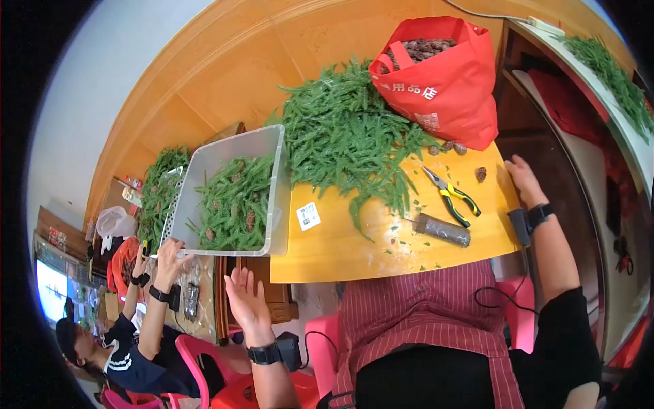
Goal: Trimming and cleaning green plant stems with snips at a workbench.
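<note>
- Holding my left hand (pixel 246 300) palm up, fingers loosely spread, near the yellow table (pixel 327 255)
- right hand (pixel 524 180) by its right edge, fingers loosely out, can't tell if touching
- pinecone (pixel 481 174) and pliers (pixel 444 192) nearby, dark cylinder (pixel 443 230) just beside the pliers
- green sprigs (pixel 347 129) heaped further back, against a red bag (pixel 449 95)

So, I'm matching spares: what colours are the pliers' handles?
The handles are yellow and black, best in the head view.

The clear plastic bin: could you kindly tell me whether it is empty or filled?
Partly filled: through the open top of the clear plastic bin, green sprigs and brown pine cones lie below its rim.
</note>
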### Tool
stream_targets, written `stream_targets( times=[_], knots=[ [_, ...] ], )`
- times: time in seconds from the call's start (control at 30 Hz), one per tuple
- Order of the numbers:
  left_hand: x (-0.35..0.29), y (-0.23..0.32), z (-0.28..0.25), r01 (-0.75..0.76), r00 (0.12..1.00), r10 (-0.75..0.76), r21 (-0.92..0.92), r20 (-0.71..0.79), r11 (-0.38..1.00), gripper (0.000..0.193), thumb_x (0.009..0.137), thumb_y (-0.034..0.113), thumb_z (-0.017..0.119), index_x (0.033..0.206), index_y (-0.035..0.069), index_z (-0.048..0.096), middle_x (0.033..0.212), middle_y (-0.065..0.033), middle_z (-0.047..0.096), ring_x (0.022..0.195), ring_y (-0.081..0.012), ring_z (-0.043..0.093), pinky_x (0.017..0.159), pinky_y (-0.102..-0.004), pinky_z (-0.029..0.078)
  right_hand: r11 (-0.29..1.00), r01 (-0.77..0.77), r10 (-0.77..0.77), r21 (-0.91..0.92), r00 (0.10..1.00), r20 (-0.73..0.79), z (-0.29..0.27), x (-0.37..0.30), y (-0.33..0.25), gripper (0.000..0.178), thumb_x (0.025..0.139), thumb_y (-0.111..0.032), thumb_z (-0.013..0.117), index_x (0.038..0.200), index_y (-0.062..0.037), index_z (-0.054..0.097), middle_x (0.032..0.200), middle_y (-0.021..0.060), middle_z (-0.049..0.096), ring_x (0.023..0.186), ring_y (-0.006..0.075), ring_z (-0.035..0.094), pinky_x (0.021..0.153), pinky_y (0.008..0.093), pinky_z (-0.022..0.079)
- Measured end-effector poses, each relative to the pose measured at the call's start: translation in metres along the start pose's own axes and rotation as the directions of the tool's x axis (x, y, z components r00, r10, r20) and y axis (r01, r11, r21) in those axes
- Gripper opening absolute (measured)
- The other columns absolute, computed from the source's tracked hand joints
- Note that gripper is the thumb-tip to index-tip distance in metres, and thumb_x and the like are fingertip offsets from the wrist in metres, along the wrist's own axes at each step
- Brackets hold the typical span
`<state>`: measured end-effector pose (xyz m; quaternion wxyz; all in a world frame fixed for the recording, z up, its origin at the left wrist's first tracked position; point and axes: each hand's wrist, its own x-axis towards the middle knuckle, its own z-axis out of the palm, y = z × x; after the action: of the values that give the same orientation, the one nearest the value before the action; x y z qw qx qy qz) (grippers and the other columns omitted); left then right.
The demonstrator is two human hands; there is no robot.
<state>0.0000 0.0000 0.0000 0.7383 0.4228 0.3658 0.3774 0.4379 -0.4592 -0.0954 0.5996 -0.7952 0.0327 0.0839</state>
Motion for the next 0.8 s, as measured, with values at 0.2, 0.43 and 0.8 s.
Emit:
stream_targets(
  times=[0.2, 0.43, 0.8],
  knots=[
    [-0.051, 0.031, 0.096, 0.066, 0.864, 0.03, -0.172, 0.502, 0.983, 0.027, 0.092, 0.029, 0.041, 0.072, 0.012, 0.047, 0.042, 0.0051, 0.026, 0.045, -0.008, 0.03, 0.06, -0.0243, 0.036, 0.869, 0.492, -0.49, 0.052, 0.841, 0.23, 0.024, -0.106, -0.126, 0.025, 0.085, -0.011, 0.051, 0.106, 0.0016, 0.054, 0.1, 0.006, 0.058, 0.092, 0.0123, 0.053, 0.083, 0.0248, 0.04],
    [-0.007, -0.035, 0.163, 0.141, 0.78, -0.143, 0.052, 0.609, 0.989, 0.015, 0.087, 0.022, 0.05, 0.093, 0.008, 0.05, 0.082, -0.0042, 0.052, 0.077, -0.0156, 0.051, 0.074, -0.0293, 0.043, 0.665, 0.74, -0.479, -0.098, 0.524, 0.705, 0.132, -0.147, -0.175, 0.023, 0.083, -0.017, 0.054, 0.101, -0.0025, 0.057, 0.087, 0.0061, 0.061, 0.081, 0.0138, 0.057, 0.072, 0.0265, 0.045],
    [0.025, -0.087, 0.155, 0.249, 0.855, -0.358, 0.309, 0.374, 0.918, 0.036, 0.084, 0.023, 0.055, 0.116, 0.013, 0.045, 0.099, -0.0006, 0.05, 0.093, -0.0127, 0.047, 0.075, -0.03, 0.037, 0.115, 0.881, -0.233, -0.459, 0.473, 0.85, 0.269, -0.096, -0.16, 0.021, 0.069, -0.012, 0.055, 0.089, -0.0129, 0.063, 0.086, 0.0088, 0.062, 0.084, 0.0275, 0.059, 0.071, 0.0368, 0.047]
  ],
)
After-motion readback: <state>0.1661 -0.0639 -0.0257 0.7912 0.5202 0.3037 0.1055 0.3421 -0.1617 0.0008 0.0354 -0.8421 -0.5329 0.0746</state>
